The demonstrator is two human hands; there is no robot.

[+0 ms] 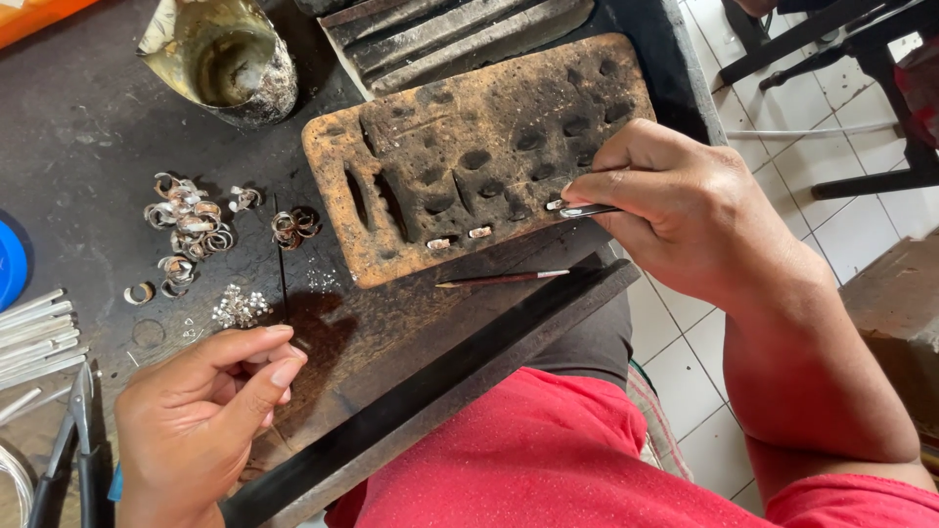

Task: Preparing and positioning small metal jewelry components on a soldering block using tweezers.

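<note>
The tweezers [585, 209] are pinched between thumb and fingers of the right hand [675, 210], with the tips pointing left over the right part of the charred soldering block [469, 156]. The tips sit at a small silver piece on the block's surface; whether they grip it cannot be determined. The block is a brown, scorched slab pitted with dark round and slot-shaped recesses, lying tilted on the dark workbench [88, 147]. Two small silver ring pieces [460, 238] rest near its lower edge, just left of the tweezers. Directly below the block, a thin brush [504, 279] lies on the bench, parallel to the raised black front rail [440, 381]. The left hand [201, 411] rests at the bench's near-left area, fingers curled with the thumb against the index finger; any item held between them is not visible. Just above this hand lies a scatter of tiny silver bits [240, 306]. Farther up and left is a cluster of silver ring blanks [191, 225], with a few more rings [293, 227] beside a thin black rod. Pliers [73, 450] lie at the left edge, beside silver tubes [34, 332]. A blackened metal cup [225, 59] stands at the upper left.
</note>
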